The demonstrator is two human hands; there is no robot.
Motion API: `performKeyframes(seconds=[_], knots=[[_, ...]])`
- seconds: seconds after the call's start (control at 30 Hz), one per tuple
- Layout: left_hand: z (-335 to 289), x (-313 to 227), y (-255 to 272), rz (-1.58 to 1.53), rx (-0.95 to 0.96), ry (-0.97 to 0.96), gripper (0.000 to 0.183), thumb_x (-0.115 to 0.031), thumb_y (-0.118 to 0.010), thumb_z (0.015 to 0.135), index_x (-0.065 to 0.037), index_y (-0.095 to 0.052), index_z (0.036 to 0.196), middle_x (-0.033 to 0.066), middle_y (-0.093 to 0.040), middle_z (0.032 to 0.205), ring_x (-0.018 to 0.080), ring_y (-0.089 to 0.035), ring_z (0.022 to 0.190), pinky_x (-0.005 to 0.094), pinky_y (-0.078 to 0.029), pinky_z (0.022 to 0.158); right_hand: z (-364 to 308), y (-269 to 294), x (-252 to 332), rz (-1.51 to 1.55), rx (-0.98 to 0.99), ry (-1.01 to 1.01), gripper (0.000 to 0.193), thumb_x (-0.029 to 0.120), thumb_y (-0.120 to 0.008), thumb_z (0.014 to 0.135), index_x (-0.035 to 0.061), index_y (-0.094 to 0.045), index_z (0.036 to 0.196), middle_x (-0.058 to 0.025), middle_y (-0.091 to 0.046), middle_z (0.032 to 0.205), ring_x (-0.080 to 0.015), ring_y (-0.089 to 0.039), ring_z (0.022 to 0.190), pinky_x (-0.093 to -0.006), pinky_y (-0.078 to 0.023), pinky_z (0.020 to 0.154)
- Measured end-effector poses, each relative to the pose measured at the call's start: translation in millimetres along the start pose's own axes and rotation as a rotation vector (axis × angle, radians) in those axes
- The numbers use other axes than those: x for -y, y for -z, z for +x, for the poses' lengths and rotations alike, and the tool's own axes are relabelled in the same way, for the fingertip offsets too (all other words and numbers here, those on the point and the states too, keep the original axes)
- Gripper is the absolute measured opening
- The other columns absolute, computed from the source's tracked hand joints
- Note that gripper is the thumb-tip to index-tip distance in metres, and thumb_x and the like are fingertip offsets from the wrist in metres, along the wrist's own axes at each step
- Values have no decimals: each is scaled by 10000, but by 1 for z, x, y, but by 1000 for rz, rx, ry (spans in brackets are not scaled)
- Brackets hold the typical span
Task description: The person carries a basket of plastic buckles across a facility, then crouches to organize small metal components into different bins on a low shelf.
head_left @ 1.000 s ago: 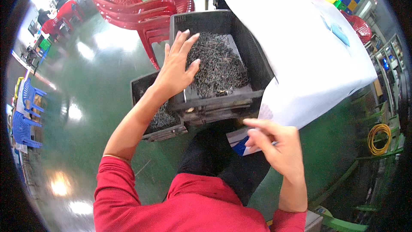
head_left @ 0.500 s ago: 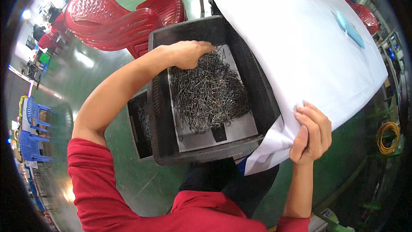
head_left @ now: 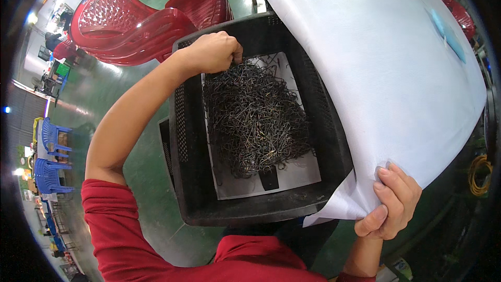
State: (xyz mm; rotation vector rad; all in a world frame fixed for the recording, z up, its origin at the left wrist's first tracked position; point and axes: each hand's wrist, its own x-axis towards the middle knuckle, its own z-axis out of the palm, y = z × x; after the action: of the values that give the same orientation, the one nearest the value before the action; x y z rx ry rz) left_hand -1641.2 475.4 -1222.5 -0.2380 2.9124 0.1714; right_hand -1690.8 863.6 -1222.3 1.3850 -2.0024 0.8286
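My left hand (head_left: 215, 53) is curled closed over the far left end of a heap of dark bent metal hooks (head_left: 255, 120). Its fingertips are turned away, so anything in them is hidden. The heap lies on a white sheet of paper (head_left: 240, 190) in a black plastic crate (head_left: 182, 188). My right hand (head_left: 391, 201) is wrapped around the near edge of a white mesh-like sheet (head_left: 381, 83), which bunches up beside the crate's near right corner.
Stacked red plastic chairs (head_left: 130, 18) stand beyond the crate to the left. A second dark crate (head_left: 166, 143) shows partly beneath it. A light blue object (head_left: 448, 36) lies on the white sheet. Blue chairs (head_left: 51, 175) stand far left, and a yellow coil (head_left: 479, 175) is at right.
My left hand has drawn back leftward across the heap's far end, its fingers now curled in. My right hand keeps hold of the white sheet. The crate appears lower in view.
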Motion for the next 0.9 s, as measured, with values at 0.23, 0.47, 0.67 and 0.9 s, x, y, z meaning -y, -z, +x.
performKeyframes(seconds=[0.23, 0.47, 0.67, 0.9], knots=[[50, -12, -27, 43, -219, -100, 182, -93, -568, 745, -30, -645, 897, 152, -640, 882, 329, -588, 890, 402, -460, 808, -7, -9, -24, 0, 47, 9, 221, 227, -378, 835, 124, -560, 906, -45, -627, 929, -225, -591, 859, -346, -429, 736], [83, -15, -51, 25, -69, 57, 189, -132, -575, 768, -41, -657, 912, 156, -640, 911, 330, -594, 891, 402, -467, 822, -21, -24, -51, 22, 87, 2, 235, 256, -371, 857, 130, -560, 917, -42, -622, 935, -218, -586, 866, -338, -424, 737], [58, -41, -50, -91, 19, 2, 341, -309, -624, 774, -27, -637, 965, 208, -625, 921, 319, -602, 924, 382, -458, 850, -32, -24, -49, 12, 79, 45, 233, 249, -367, 865, 110, -547, 917, -63, -621, 940, -230, -587, 865, -350, -429, 742], [-29, -61, -53, -80, 118, -226, 603, -324, -717, 699, -63, -489, 1193, 190, -331, 1364, 330, -295, 1281, 412, -293, 1046, -34, -23, 10, 18, -8, 76, 232, 190, -361, 839, 66, -550, 890, -119, -628, 909, -263, -597, 829, -363, -456, 743]])
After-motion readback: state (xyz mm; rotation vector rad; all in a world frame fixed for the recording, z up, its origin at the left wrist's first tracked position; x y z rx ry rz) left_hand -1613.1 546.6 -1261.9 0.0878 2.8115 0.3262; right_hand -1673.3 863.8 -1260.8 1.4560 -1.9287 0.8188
